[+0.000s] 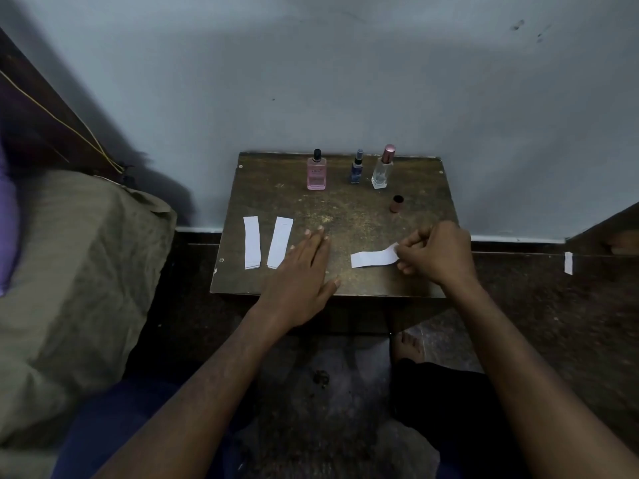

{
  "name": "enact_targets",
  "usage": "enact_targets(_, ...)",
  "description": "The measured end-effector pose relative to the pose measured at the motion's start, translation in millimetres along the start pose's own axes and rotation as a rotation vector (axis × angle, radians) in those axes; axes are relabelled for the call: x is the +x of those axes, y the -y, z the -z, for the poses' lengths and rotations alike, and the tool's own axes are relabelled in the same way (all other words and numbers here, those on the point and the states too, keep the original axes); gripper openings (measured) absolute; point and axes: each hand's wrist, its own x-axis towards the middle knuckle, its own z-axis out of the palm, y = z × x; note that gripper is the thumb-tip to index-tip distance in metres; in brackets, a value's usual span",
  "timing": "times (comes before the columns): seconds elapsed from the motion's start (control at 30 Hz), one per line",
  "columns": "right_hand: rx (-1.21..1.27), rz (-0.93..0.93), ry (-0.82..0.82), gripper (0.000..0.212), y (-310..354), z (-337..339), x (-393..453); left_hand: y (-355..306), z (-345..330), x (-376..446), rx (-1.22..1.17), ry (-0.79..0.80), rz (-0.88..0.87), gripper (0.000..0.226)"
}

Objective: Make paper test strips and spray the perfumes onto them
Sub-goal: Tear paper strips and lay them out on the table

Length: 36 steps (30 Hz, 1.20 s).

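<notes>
A small dark wooden table (pixel 345 209) was set against a pale wall, with a bed's olive cover (pixel 69 271) seen at the left. The left hand (pixel 301 271) was laid flat, palm down, on the table near its front edge, its fingers (pixel 318 236) extended and held close together, the thumb spread to the side; nothing was gripped by it, and its edge was just beside the nearer of two upright strips. The right hand (pixel 435 254) was curled, its fingertips (pixel 401 252) pinched together on the right end of a paper strip (pixel 371 259). That strip was laid with its long axis across the table, left to right, its pinched end lifted and bent upward while the rest was flat on the wood. Two further strips, the left strip (pixel 252 242) and the middle strip (pixel 279 242), were laid side by side at the table's left, their long axes running front to back. At the back, three bottles were lined up: a pink bottle (pixel 316 172), a blue bottle (pixel 357 167) and a clear bottle (pixel 382 169) with a pink cap. A loose cap (pixel 397 203) was seen standing in front of the clear bottle.
</notes>
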Motion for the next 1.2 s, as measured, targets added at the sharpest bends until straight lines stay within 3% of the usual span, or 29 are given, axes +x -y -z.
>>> enact_targets(0.23,-0.084,0.005,-0.049,0.02,-5.7,-1.8,5.1,-0.5,-1.3,0.2,-0.013,-0.011,-0.002,0.079)
enact_targets(0.6,-0.063,-0.029,-0.031,0.017,-3.6,-1.8,6.0,-5.4,-0.7,1.6,0.053,0.009,-0.071,0.052)
enact_targets(0.87,0.004,-0.095,0.015,0.008,-3.6,6.2,7.6,-3.6,1.4,1.3,0.002,-0.006,-0.07,0.05)
enact_targets(1.0,0.018,-0.041,0.034,0.007,5.7,20.9,2.0,-0.8,3.0,0.7,-0.021,0.01,-0.073,0.051)
enact_targets(1.07,0.222,0.037,0.062,0.009,23.7,38.3,-3.3,0.8,3.6,0.7,-0.018,0.009,-0.081,0.052)
enact_targets(1.13,0.702,0.144,0.199,0.009,47.7,66.2,-14.7,1.7,3.6,0.8,-0.026,0.006,-0.084,0.053)
enact_targets(1.2,1.369,0.204,0.662,0.012,64.3,86.1,-24.4,2.7,2.7,-0.1,-0.037,0.0,-0.084,0.053)
